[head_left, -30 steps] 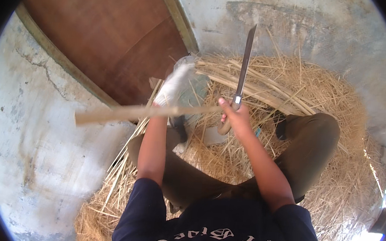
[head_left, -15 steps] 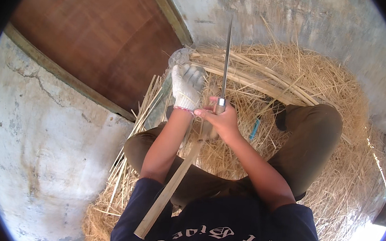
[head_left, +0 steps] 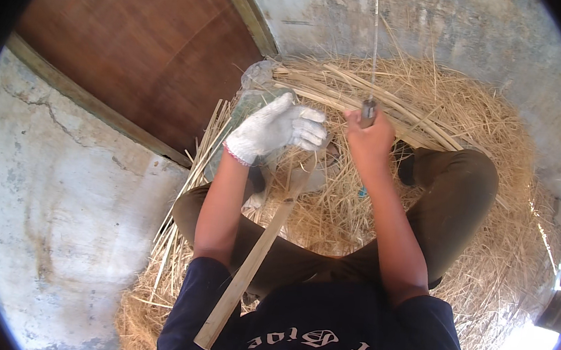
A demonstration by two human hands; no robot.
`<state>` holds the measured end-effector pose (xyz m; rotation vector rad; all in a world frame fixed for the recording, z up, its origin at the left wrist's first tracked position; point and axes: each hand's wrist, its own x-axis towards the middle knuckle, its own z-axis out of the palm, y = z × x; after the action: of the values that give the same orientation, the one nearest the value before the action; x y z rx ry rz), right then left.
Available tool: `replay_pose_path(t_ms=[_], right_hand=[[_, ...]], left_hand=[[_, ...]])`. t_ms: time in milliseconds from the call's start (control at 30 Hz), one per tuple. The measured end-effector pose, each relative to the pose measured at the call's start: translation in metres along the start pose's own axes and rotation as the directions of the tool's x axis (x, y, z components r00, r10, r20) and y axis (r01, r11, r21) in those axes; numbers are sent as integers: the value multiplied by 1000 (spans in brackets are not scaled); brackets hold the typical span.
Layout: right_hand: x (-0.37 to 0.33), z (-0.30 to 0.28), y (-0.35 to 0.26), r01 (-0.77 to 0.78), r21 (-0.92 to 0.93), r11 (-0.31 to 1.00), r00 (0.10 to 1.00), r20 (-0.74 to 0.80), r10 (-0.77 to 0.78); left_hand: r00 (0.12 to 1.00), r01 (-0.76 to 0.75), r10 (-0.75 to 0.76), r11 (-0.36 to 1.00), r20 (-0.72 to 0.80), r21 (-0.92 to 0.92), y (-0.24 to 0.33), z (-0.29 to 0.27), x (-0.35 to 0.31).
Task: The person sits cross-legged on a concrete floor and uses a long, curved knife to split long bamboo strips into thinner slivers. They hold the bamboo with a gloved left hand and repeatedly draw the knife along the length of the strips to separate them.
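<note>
My left hand [head_left: 276, 129] wears a white knitted glove with a red-edged cuff. Its fingers stretch to the right and nothing shows in them. Bare, my right hand [head_left: 372, 138] is closed round the handle of a long, thin-bladed knife [head_left: 373, 56], whose blade points away from me toward the far wall. Below my left hand a flat bamboo strip [head_left: 248, 272] slants from between my legs back over my left thigh toward my shirt. Its far end lies just under the gloved fingers; whether they touch it I cannot tell.
Loose shavings [head_left: 492, 120] cover the floor around my crossed legs. A bundle of long bamboo strips [head_left: 353, 101] lies beyond my hands, and more thin strips [head_left: 178, 233] lie at the left. A brown wooden panel [head_left: 144, 50] and a cracked, pale wall [head_left: 57, 209] stand close on the left.
My right hand has moved away and to the right with the knife, apart from the left hand. The gloved hand has turned, its fingers now pointing right. The bamboo strip has hardly moved.
</note>
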<state>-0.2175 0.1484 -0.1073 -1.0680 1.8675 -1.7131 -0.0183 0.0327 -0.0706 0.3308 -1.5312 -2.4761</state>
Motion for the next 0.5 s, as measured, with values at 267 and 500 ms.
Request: replay_pose_path(t_ms=[267,500], right_hand=[[8,-20,-4,-92,160,983,977,204,58],[-14,-3,-7,-145,379,914,922,386,-14]], left_hand=[[993,-122,121,983,-12,-139,18,30,-3],[1000,0,-1,997,7,75,5,42,1]])
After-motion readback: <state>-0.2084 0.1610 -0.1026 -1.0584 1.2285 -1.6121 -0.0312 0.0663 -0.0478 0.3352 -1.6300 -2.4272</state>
